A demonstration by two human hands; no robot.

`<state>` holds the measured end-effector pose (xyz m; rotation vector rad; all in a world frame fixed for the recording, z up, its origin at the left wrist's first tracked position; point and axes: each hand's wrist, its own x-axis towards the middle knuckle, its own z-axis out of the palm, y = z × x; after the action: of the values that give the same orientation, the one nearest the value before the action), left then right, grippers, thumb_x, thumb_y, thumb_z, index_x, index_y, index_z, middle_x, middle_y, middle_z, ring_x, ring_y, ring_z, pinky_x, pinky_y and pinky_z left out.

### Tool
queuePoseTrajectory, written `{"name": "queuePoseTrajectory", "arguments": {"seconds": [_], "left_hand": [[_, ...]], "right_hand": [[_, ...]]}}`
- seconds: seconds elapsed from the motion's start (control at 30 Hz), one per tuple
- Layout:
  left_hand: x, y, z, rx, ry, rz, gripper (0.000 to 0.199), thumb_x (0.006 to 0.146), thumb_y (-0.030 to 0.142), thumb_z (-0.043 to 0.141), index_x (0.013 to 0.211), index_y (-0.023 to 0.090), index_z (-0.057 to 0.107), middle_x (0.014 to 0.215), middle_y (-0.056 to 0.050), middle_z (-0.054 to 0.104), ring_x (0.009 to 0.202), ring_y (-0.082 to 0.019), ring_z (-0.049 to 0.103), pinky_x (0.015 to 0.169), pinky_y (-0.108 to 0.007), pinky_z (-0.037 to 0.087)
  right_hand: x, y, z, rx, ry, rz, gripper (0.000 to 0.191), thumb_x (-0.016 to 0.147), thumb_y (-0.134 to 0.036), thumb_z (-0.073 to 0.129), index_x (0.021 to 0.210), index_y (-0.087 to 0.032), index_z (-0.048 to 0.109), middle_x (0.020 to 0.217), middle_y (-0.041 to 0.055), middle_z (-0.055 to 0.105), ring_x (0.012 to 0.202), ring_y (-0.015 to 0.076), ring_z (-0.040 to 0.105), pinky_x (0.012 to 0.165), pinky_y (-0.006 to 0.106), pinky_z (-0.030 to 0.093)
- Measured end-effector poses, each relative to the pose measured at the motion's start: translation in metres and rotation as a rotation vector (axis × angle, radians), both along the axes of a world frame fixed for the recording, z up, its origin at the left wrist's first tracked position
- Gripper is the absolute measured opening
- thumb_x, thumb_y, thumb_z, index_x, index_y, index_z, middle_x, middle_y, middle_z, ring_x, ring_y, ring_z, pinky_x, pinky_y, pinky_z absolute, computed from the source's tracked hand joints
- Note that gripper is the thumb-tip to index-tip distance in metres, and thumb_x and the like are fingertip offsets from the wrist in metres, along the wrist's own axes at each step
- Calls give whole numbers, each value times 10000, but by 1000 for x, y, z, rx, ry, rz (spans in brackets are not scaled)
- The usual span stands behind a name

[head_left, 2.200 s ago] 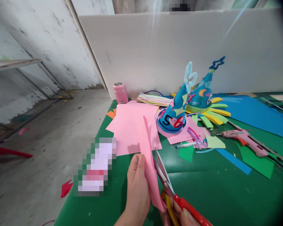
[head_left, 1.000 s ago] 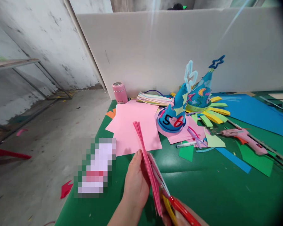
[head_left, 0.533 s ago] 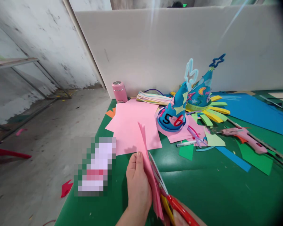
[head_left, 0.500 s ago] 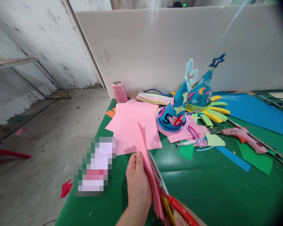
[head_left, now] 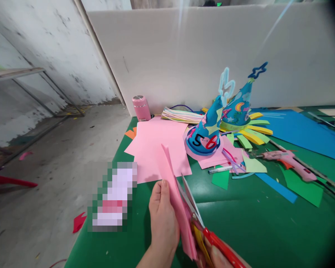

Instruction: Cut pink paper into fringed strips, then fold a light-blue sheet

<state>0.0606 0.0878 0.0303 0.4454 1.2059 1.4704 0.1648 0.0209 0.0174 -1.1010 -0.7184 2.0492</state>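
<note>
Folded pink paper stands up in my left hand, whose thumb and fingers press on its left side. My right hand, at the bottom edge, is wrapped round the red and yellow handles of the scissors. The scissor blades are spread apart and point up and away, one of them against the right side of the folded paper. Flat pink sheets lie behind the folded piece. Part of my right hand is hidden by the handles.
Two blue cone hats stand behind, near a pink bottle and paper strips. At right lie a pink glue gun, a pen, green and blue paper. A blurred object lies left.
The scissor blades have spread wider, and my right hand has shifted slightly to the right. The folded paper's top has tilted a little left. My left hand keeps its hold.
</note>
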Motion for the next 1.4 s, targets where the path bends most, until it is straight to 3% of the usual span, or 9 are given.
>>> {"name": "queuePoseTrajectory", "arguments": {"seconds": [0.17, 0.3, 0.43, 0.6, 0.73, 0.97, 1.07, 1.27, 1.4], "left_hand": [[0, 0, 3, -26, -92, -39, 171, 758, 338, 556, 710, 183, 501, 601, 43, 485, 551, -83, 445, 541, -194, 374], [-3, 5, 7, 12, -187, -232, 271, 805, 349, 474, 610, 161, 481, 517, 20, 461, 507, -101, 422, 525, -229, 370], [-2, 9, 7, 26, -373, -398, 316, 840, 306, 409, 593, 140, 517, 564, -3, 489, 554, -105, 454, 579, -242, 387], [5, 10, 10, -70, -636, -407, 274, 844, 249, 393, 638, 148, 544, 604, -8, 523, 560, -107, 494, 554, -231, 400], [8, 8, 13, -93, -753, -400, 299, 838, 236, 387, 588, 151, 526, 529, 2, 507, 486, -104, 486, 476, -217, 390], [5, 7, 14, -176, -763, -372, 395, 781, 443, 466, 592, 113, 572, 544, -34, 569, 504, -129, 537, 535, -254, 448], [4, 6, 14, -201, -742, -430, 439, 729, 525, 491, 653, 105, 594, 584, -55, 595, 536, -171, 568, 572, -302, 468], [-2, 9, 6, -227, -487, -239, 145, 730, 273, 570, 753, 131, 592, 637, -38, 611, 568, -155, 570, 571, -282, 465], [-15, 14, 3, -84, -495, -277, 175, 785, 295, 492, 789, 138, 570, 673, -42, 576, 603, -156, 543, 593, -312, 454]], "right_hand": [[5, 1, 5, 45, -49, -41, 384, 664, -625, 498, 667, -243, 540, 463, -59, 357, 431, 106, 439, 490, 243, 429], [15, 4, 11, 125, -91, -113, 425, 616, -612, 566, 795, -228, 533, 605, -21, 463, 517, 116, 467, 516, 261, 414], [15, 13, 10, 260, -174, -221, 460, 621, -565, 606, 896, -221, 475, 708, -11, 465, 559, 100, 430, 502, 235, 372], [5, 21, 9, 399, -297, -222, 432, 678, -403, 620, 1006, -218, 409, 733, -18, 480, 580, 102, 447, 504, 219, 384], [4, 23, 17, 427, -315, -181, 323, 725, -233, 576, 1004, -217, 413, 793, -7, 516, 647, 112, 504, 597, 234, 434], [2, 27, 19, 407, -404, -227, 324, 655, -139, 589, 931, -211, 434, 751, -10, 568, 622, 123, 539, 576, 225, 458], [0, 29, 17, 445, -452, -226, 285, 659, -127, 557, 903, -210, 435, 742, -9, 581, 633, 130, 561, 587, 223, 468], [17, 33, 10, 503, -526, -202, 295, 669, -147, 543, 933, -208, 427, 780, 6, 593, 690, 143, 585, 654, 232, 476], [43, 35, 2, 515, -678, -229, 284, 658, -192, 555, 923, -198, 456, 813, 34, 600, 736, 168, 589, 664, 245, 481]]}}
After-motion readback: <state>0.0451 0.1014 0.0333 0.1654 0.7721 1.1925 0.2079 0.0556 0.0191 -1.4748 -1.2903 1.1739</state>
